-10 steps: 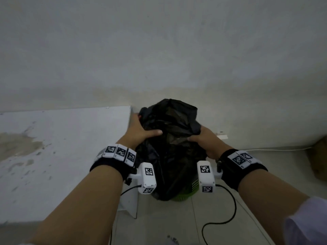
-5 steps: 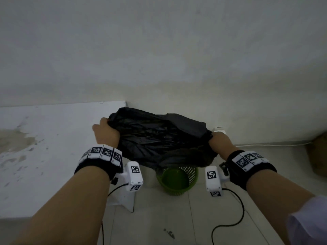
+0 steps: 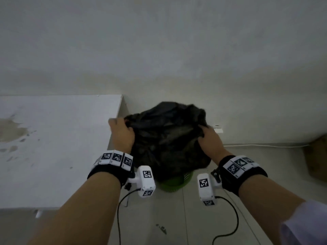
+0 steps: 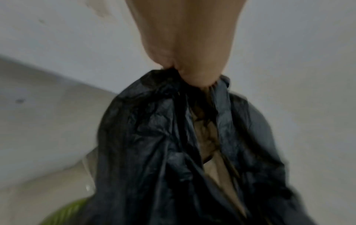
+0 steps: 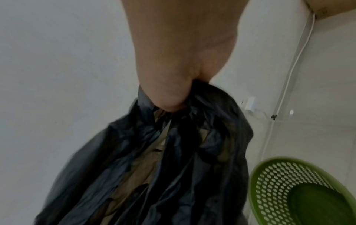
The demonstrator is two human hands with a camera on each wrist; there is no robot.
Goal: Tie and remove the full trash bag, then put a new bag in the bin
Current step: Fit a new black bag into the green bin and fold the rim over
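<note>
we read this as the last step: fitting a new bag into the bin, not tying the full one. judgement only, from the bin looking empty in the right wrist view and the film looking thin and limp.

largest first: white table (image 3: 53, 147) on our left, pale wall behind, tiled floor under the bin.

black bag (image 3: 168, 138) hangs between our hands, over the green bin (image 3: 177, 183), bottom draped down to about rim level. whether it's already inside the bin we cannot tell from the head view. in the right wrist view the bin (image 5: 308, 194) sits beside the bag, perforated wall, nothing visible in it.

left hand (image 3: 122, 135): fingers curled tight, bunching the left edge of the bag. wrist view confirms the pinch (image 4: 192, 68).

right hand (image 3: 210, 140): same, curled round the right edge (image 5: 173, 94).

next move, as we see it: spread the mouth wide, lower the bottom into the bin, fold the rim over the bin's edge. needs both grips kept apart; film is thin, likely to cling and collapse.

small stuff: white cable (image 3: 265, 145) along the wall base, white plug block (image 3: 218, 130).

writing: none readable. only square black-and-white marker codes on the wrist bands (image 3: 115, 157) and camera housings. no brand on the bag or bin.
</note>
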